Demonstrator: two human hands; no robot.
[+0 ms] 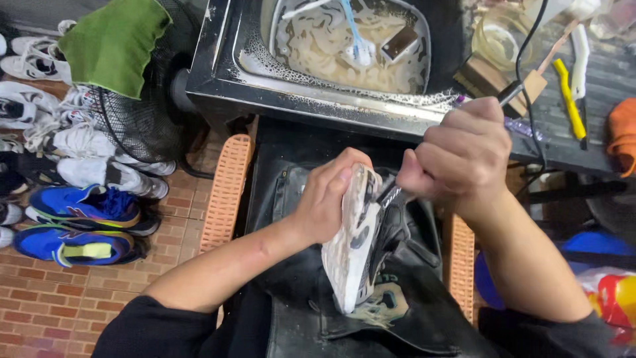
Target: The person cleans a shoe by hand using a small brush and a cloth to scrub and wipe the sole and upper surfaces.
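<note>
My left hand (pixel 328 197) grips a dirty white sneaker (pixel 354 248) by its toe end, sole side turned toward me, over a black apron on my lap. My right hand (pixel 460 156) is closed around a thin brush handle (pixel 510 93) whose working end presses against the shoe near its top edge. The bristles are hidden between the hand and the shoe.
A black basin (pixel 218 73) ahead holds a white tub of soapy water (pixel 417 73) with brushes in it. Yellow tool (pixel 570 99), wooden blocks and an orange cloth (pixel 623 132) lie at the right. Several shoes (pixel 79 219) and a fan under a green cloth (pixel 112 43) stand left.
</note>
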